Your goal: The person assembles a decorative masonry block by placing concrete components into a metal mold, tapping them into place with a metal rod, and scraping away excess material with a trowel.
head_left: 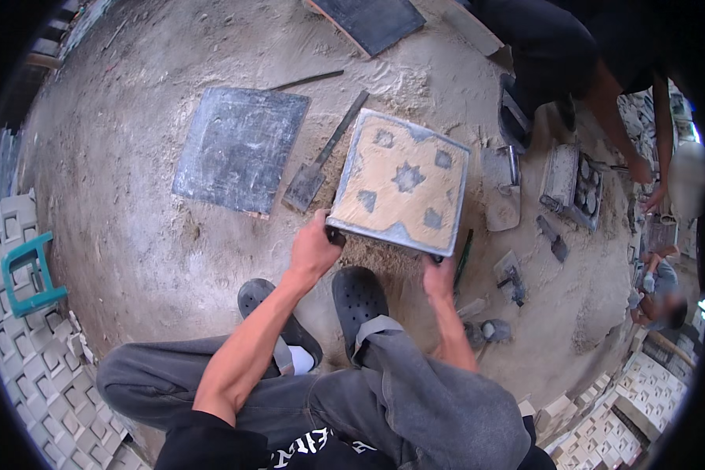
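gripping square patterned tile mould (403,182) at near edge, left hand (313,249) clamping left corner, right hand (439,276) clamping right corner, trowel (321,159) lying just beside

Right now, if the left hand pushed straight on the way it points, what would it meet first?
The left hand already grips the near-left corner of the square mould, so the mould itself comes first. Skirting its left edge, the trowel seems next, though depth is hard to judge.

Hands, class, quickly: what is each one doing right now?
Left hand: closed on the square mould, near-left corner.
Right hand: gripping the same mould's near-right edge.
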`<control>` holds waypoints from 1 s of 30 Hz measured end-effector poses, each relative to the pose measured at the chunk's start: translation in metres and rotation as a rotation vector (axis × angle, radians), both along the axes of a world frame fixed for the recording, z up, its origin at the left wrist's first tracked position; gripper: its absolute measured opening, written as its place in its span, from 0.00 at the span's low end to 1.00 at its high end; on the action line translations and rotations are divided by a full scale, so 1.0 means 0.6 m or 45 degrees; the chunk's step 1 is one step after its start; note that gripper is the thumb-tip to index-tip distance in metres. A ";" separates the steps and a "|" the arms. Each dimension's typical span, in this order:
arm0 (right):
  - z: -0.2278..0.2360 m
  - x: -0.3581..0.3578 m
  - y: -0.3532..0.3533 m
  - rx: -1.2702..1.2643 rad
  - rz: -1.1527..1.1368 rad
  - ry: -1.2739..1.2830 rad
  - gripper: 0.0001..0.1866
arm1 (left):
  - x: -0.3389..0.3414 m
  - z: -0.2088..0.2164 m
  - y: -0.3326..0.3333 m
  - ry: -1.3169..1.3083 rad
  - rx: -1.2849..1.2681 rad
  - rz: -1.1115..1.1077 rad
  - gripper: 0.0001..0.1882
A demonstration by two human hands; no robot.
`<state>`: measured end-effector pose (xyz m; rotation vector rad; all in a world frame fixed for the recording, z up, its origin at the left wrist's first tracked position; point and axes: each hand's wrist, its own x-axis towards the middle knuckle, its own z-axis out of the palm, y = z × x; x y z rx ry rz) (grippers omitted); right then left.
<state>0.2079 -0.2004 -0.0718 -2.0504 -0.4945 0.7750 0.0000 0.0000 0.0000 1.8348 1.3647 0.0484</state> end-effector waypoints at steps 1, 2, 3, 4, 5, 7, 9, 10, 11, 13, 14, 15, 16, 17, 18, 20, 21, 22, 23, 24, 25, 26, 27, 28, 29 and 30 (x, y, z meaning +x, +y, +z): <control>0.030 0.010 0.020 -0.011 -0.010 0.052 0.24 | 0.008 0.023 -0.012 0.004 -0.013 0.020 0.23; 0.063 0.016 0.034 -0.063 -0.053 0.161 0.21 | 0.016 0.049 -0.022 0.009 -0.026 0.043 0.23; 0.103 0.040 0.054 -0.128 -0.126 0.311 0.18 | 0.023 0.057 0.002 0.000 -0.002 0.073 0.23; 0.119 0.045 0.087 -0.171 -0.154 0.457 0.15 | 0.029 0.068 0.025 -0.010 0.020 0.105 0.23; 0.155 0.071 0.077 -0.303 -0.185 0.620 0.15 | 0.039 0.088 0.008 -0.033 -0.039 0.143 0.24; 0.226 0.096 0.094 -0.408 -0.224 0.696 0.15 | 0.044 0.124 -0.008 0.016 -0.199 0.187 0.27; 0.289 0.122 0.092 -0.522 -0.223 0.738 0.14 | 0.056 0.173 -0.020 -0.021 -0.379 0.212 0.28; 0.305 0.134 0.096 -0.571 -0.178 0.756 0.14 | 0.056 0.191 -0.027 -0.019 -0.401 0.231 0.29; 0.317 0.145 0.100 -0.619 -0.136 0.773 0.13 | 0.054 0.205 -0.031 -0.033 -0.474 0.231 0.31; 0.342 0.167 0.107 -0.712 -0.048 0.877 0.13 | 0.045 0.236 -0.041 -0.063 -0.624 0.230 0.33; 0.353 0.170 0.110 -0.762 -0.013 0.932 0.13 | 0.036 0.245 -0.053 -0.078 -0.660 0.244 0.35; 0.358 0.167 0.120 -0.830 0.022 0.889 0.12 | 0.029 0.248 -0.061 -0.093 -0.687 0.257 0.37; 0.364 0.161 0.131 -0.896 0.057 0.846 0.11 | 0.026 0.251 -0.060 -0.108 -0.712 0.269 0.39; 0.371 0.158 0.142 -0.959 0.092 0.803 0.10 | 0.028 0.254 -0.053 -0.140 -0.741 0.289 0.40; 0.380 0.168 0.164 -1.059 0.188 0.735 0.08 | 0.033 0.261 -0.049 -0.174 -0.773 0.308 0.41; 0.406 0.180 0.206 -1.285 0.381 0.642 0.05 | 0.032 0.282 -0.062 -0.275 -0.726 0.405 0.34; 0.406 0.189 0.229 -1.333 0.383 0.664 0.06 | 0.038 0.276 -0.050 -0.289 -0.727 0.394 0.33; 0.406 0.196 0.250 -1.381 0.387 0.684 0.07 | 0.042 0.274 -0.037 -0.303 -0.725 0.385 0.33; 0.403 0.204 0.275 -1.427 0.393 0.704 0.09 | 0.044 0.270 -0.022 -0.317 -0.721 0.378 0.32; 0.398 0.219 0.300 -1.451 0.341 0.781 0.09 | 0.046 0.266 -0.003 -0.392 -0.689 0.347 0.31; 0.392 0.234 0.330 -1.471 0.296 0.854 0.09 | 0.045 0.268 0.013 -0.349 -0.663 0.332 0.32; 0.388 0.240 0.362 -1.502 0.248 0.895 0.09 | 0.049 0.262 0.036 -0.318 -0.619 0.322 0.32; 0.381 0.248 0.391 -1.543 0.260 0.882 0.09 | 0.056 0.251 0.058 -0.288 -0.576 0.309 0.33; 0.379 0.249 0.416 -1.592 0.275 0.879 0.10 | 0.060 0.245 0.074 -0.222 -0.481 0.291 0.37; 0.377 0.251 0.438 -1.642 0.286 0.876 0.10 | 0.057 0.250 0.092 -0.169 -0.517 0.232 0.39; 0.372 0.256 0.461 -1.686 0.357 0.931 0.11 | 0.056 0.262 0.116 -0.125 -0.549 0.178 0.40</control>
